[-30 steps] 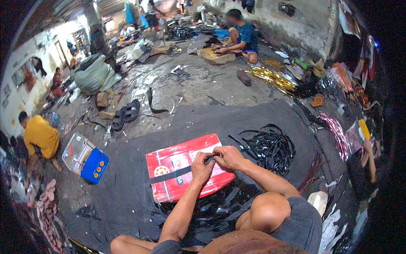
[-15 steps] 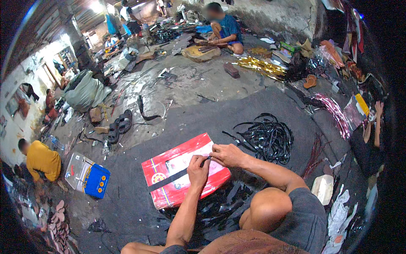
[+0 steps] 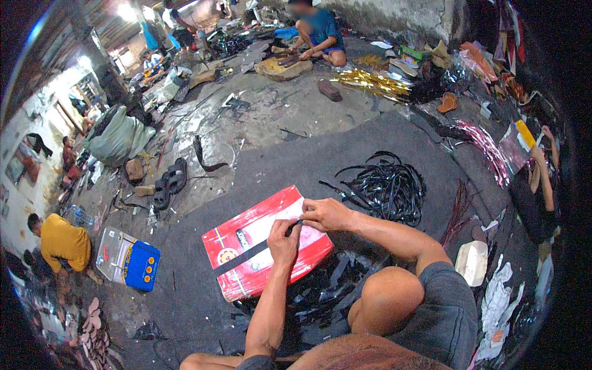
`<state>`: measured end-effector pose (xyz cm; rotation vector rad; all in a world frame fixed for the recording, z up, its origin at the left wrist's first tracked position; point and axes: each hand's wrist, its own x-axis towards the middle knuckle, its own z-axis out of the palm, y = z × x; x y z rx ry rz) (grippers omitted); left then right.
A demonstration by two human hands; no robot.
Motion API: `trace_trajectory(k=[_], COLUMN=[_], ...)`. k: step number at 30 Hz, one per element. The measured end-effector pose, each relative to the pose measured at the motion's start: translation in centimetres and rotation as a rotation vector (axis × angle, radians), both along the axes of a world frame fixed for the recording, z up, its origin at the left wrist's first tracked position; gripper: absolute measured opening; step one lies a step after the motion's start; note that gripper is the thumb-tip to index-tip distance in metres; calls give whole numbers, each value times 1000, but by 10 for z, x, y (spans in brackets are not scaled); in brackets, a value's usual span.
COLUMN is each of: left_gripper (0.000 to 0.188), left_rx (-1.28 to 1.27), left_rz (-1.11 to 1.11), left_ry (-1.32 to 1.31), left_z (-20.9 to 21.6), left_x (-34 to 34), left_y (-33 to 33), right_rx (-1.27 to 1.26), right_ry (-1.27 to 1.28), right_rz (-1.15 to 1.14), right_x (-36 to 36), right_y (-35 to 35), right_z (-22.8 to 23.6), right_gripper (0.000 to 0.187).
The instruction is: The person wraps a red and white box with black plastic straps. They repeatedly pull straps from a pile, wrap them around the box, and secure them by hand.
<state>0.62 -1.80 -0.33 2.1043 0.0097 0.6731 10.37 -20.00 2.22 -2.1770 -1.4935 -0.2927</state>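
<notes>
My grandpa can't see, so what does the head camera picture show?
The left hand and right hand hold a black strip across a red box. A heap of shiny black strips lies on the dark mat beyond the right forearm.

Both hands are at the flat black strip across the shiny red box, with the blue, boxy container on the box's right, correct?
No: the head view shows the blue, boxy container left of the red box. Left hand and right hand are at the black strip.

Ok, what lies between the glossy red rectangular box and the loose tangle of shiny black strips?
In the head view, dark grey matting shows between the red box and black tangle; the right hand and forearm reach across the gap's lower part.
</notes>
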Motion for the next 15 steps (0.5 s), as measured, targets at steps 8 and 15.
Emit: trace_trajectory(k=[8,15], left_gripper=[16,17], left_rx=[-112,-76], left_rz=[-51,-29], left_ry=[58,44], left_z=[-3,-4], left_x=[3,2], left_y=[5,5], right_rx=[64,122], right_ry=[113,280], right_rz=[31,-90], right_x=[5,-5], right_y=[-4,-1], right_z=[4,-3], right_gripper=[22,20])
